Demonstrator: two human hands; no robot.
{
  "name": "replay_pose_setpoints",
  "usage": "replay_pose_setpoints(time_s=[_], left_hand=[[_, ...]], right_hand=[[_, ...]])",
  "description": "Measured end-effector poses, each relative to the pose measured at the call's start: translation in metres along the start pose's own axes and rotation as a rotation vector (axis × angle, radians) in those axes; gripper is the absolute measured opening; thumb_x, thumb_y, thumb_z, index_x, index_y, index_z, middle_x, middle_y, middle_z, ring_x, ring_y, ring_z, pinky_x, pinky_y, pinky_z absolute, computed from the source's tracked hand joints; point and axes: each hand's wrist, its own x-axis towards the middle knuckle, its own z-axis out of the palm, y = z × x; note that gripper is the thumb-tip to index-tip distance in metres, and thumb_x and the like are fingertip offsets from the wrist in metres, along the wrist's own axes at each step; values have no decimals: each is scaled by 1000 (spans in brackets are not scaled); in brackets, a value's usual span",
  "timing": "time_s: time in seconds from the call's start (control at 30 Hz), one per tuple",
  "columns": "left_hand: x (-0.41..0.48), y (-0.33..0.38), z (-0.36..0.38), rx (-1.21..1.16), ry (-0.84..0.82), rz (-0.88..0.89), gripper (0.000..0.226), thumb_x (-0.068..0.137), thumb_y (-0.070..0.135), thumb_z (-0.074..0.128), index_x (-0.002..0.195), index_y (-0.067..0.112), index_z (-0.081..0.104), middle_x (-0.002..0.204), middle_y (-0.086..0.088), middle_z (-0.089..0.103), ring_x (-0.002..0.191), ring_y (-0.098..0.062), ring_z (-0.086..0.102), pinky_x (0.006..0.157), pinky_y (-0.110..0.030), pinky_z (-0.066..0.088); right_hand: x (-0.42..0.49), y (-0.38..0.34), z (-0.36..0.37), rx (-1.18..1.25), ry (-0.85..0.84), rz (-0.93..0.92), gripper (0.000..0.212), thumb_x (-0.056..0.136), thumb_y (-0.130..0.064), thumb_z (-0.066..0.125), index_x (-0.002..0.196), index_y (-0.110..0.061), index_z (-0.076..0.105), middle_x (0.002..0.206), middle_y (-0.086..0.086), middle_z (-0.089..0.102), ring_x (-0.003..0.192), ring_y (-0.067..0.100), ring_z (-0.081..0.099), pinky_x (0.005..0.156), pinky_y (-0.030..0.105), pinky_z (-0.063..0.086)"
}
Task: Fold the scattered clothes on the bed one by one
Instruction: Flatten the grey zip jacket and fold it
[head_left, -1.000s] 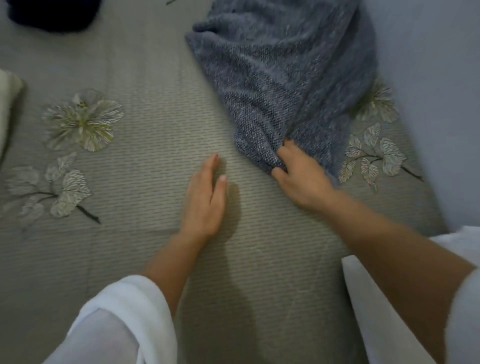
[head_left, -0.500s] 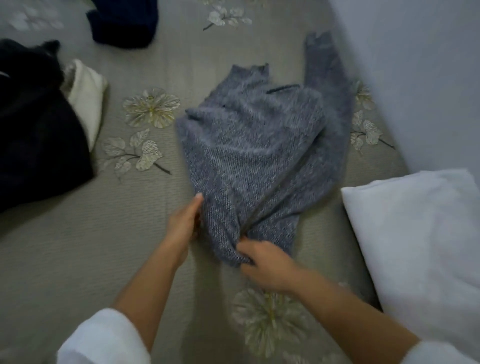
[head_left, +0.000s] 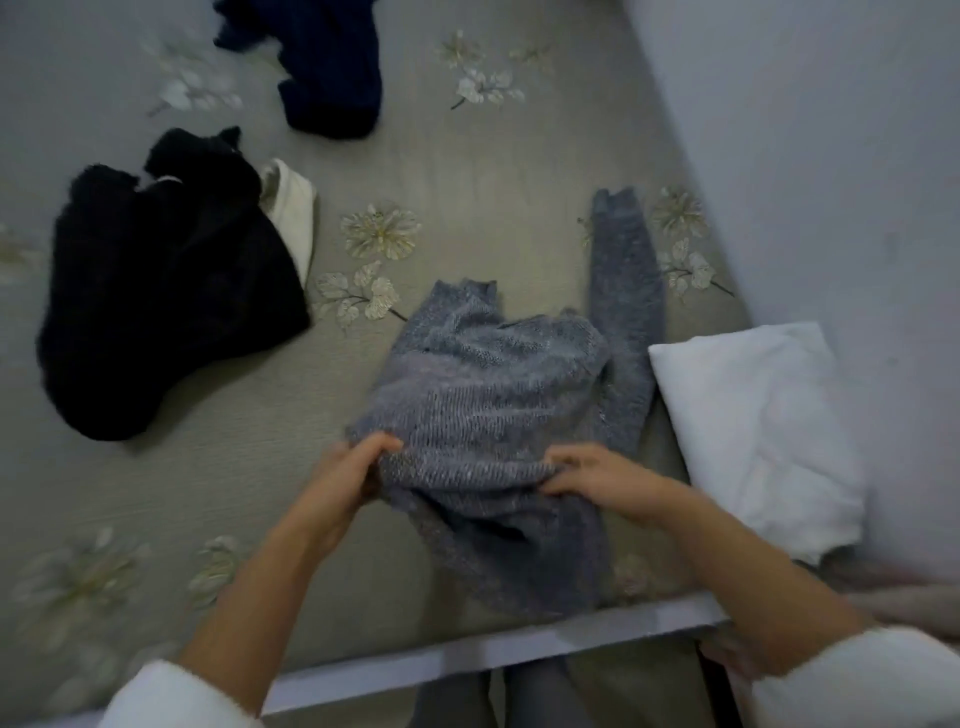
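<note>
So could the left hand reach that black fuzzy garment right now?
Probably yes: only bare bedspread lies between the left hand and the black garment. But its fingers grip the grey sweater, so it must let go first.

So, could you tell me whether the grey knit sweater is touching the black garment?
No, the grey knit sweater lies apart from the black garment, with bare bedspread between them.

Dim, flat indoor light; soft motion blur throughout, wide-angle bending at the edges.
</note>
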Motion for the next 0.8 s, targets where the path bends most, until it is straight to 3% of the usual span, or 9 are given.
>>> replay_pose_setpoints(time_s=[0.07,0.1,0.17,0.3,0.37,0.43,0.57,0.7,0.8], left_hand=[[-21,42,1,-23,-1,108,3,86,16,59,85,17,61,72,-1,63,68,-15,57,56,-24,47],[-31,65,1,-41,1,169,9,88,15,57,80,18,60,63,3,60,60,-11,55,50,-20,45],[-55,112,3,-91,6,303,16,89,17,56,73,18,58,56,4,57,53,-9,53,47,-18,41],[-108,186,7,-214,-15,568,19,91,28,61,103,13,63,84,1,68,78,-14,66,71,-30,54],[-124,202,3,-1,77,701,42,88,28,66,126,23,48,100,4,65,89,-11,65,79,-30,54],[-132,200,-2,273,116,726,55,85,20,69,131,35,42,112,0,61,96,-14,63,84,-36,54],[-133,150,-17,388,72,495,40,86,13,61,119,36,57,114,-8,58,95,-22,60,79,-35,51],[-134,76,-29,324,111,238,53,62,24,67,113,33,56,100,-7,64,87,-18,59,74,-31,49],[-136,33,-22,256,61,32,49,66,15,61,114,25,60,94,-4,60,81,-16,53,63,-26,40]], right_hand=[[-26,-47,-20,106,26,-89,34,92,-11,57,68,-31,72,80,-11,71,88,14,65,88,32,48],[-41,-70,-29,179,48,-143,36,94,-9,54,72,-30,73,83,-8,73,89,17,67,87,32,51],[-74,-115,-43,305,118,-287,28,94,-2,49,84,-16,70,84,2,73,83,18,69,77,29,54],[-129,-189,-64,547,235,-578,17,89,-2,48,98,-1,63,86,10,71,75,17,68,73,26,57],[-142,-212,-71,647,283,-671,21,89,-12,52,104,-1,63,93,12,69,81,19,67,82,30,55],[-138,-219,-77,688,392,-687,16,94,-14,51,98,-6,64,89,8,70,79,17,67,82,31,54],[-89,-178,-85,750,690,-424,13,97,-15,51,89,-11,61,89,11,66,71,17,63,67,32,51],[-38,-93,-77,736,681,-14,19,98,-19,51,110,-4,52,108,18,60,92,32,61,76,42,52],[-17,-50,-62,341,706,126,20,91,-17,57,94,3,57,97,21,61,93,33,58,85,50,49]])
